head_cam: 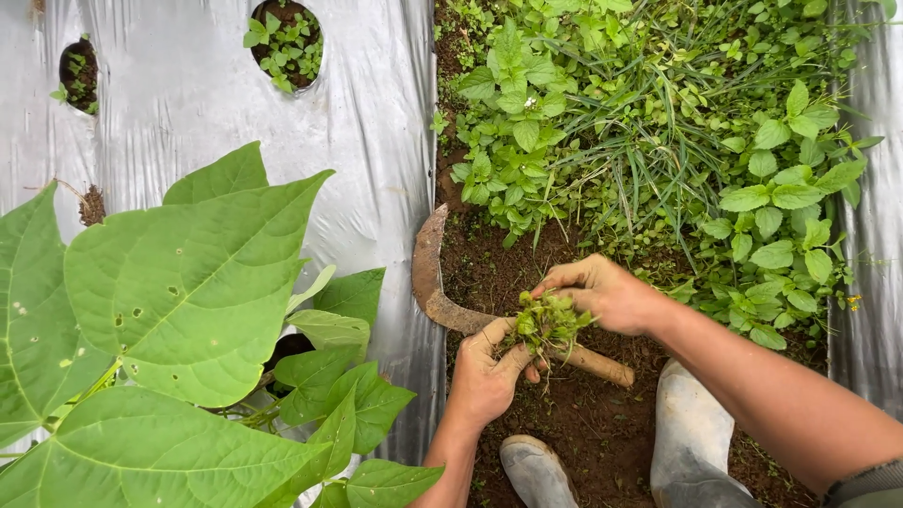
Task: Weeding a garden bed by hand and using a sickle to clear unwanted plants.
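My left hand (484, 374) and my right hand (607, 293) meet over bare soil (499, 273), both closed around a small clump of pulled green weeds (546, 322) with dangling roots. Under the hands lies a sickle, its rusty curved blade (428, 273) arcing up to the left along the plastic edge and its pale wooden handle (602, 365) poking out to the right below the clump. My two muddy grey rubber boots (691, 433) stand on the soil just beneath the hands.
A dense patch of weeds and grass (658, 122) fills the furrow ahead. Silver plastic mulch (367, 122) with round planting holes (285, 38) covers the bed at left; another strip (870, 273) runs at right. A large-leaved plant (188, 292) occupies the lower left.
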